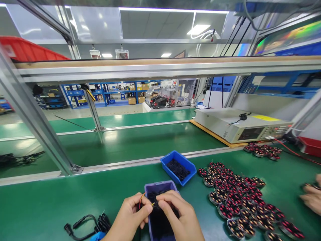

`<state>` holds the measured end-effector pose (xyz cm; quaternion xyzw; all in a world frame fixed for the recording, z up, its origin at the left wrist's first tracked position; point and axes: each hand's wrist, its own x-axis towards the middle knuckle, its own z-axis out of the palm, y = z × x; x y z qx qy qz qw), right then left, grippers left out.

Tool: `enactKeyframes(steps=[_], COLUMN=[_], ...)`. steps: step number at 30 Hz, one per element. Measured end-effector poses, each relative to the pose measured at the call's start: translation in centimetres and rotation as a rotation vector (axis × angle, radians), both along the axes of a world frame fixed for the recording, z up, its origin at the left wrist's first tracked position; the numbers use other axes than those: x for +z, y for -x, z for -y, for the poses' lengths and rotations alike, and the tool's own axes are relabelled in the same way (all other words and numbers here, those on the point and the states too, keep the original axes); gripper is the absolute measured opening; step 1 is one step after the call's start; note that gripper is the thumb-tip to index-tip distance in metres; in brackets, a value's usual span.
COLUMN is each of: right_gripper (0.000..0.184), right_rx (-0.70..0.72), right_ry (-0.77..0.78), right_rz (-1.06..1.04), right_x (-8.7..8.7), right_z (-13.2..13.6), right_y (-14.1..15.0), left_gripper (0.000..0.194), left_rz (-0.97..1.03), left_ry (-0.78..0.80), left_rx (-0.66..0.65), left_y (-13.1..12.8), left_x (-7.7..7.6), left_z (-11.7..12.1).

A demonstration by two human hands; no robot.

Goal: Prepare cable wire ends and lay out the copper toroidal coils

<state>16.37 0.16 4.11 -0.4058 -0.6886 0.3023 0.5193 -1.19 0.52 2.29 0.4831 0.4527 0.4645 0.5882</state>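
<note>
Left hand [134,214] and right hand [179,212], fingers pinched nearly closed, hold thin red-and-yellow wires [141,199] above the purple bin [160,185] at 6 o'clock on the green table [120,187], blue bin [178,167] just beyond at 12 o'clock, wound coils [235,197] at 3 o'clock.

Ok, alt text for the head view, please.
Left hand and right hand hold thin wires over a purple bin on a green bench; a blue bin sits behind; coils lie right, a black cable left, another person's hand far right.
</note>
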Motion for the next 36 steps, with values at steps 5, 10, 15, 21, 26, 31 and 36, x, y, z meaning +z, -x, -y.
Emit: enactKeyframes(steps=[5, 10, 15, 21, 26, 31, 36], right_gripper=[0.025, 0.022, 0.020, 0.034, 0.023, 0.027, 0.025], right_rx=[-0.029, -0.026, 0.000, 0.085, -0.035, 0.010, 0.015], right_ry=[-0.035, -0.089, -0.177, -0.388, -0.133, 0.082, 0.118], right_rz=[0.036, 0.102, 0.204, 0.348, 0.078, -0.057, -0.050], right_x=[0.7, 0.3, -0.3, 0.0, 0.8, 0.7, 0.2], right_z=[0.1, 0.0, -0.2, -0.6, -0.4, -0.2, 0.0], right_y=[0.0, -0.1, -0.3, -1.0, -0.8, -0.5, -0.4], left_gripper=[0.049, 0.046, 0.044, 0.044, 0.043, 0.044, 0.040], left_rz=[0.001, 0.002, -0.004, 0.025, 0.008, -0.019, -0.020], left_ry=[-0.002, -0.018, -0.021, -0.016, 0.009, 0.014, 0.010], left_rx=[-0.008, -0.006, -0.004, -0.014, -0.024, -0.065, -0.065], left_y=[-0.2, -0.1, -0.1, -0.1, -0.2, -0.2, -0.3], left_x=[0.2, 0.0, 0.1, 0.3, 0.9, 1.5, 1.4], left_z=[0.1, 0.3, 0.4, 0.3, 0.5, 0.7, 0.7])
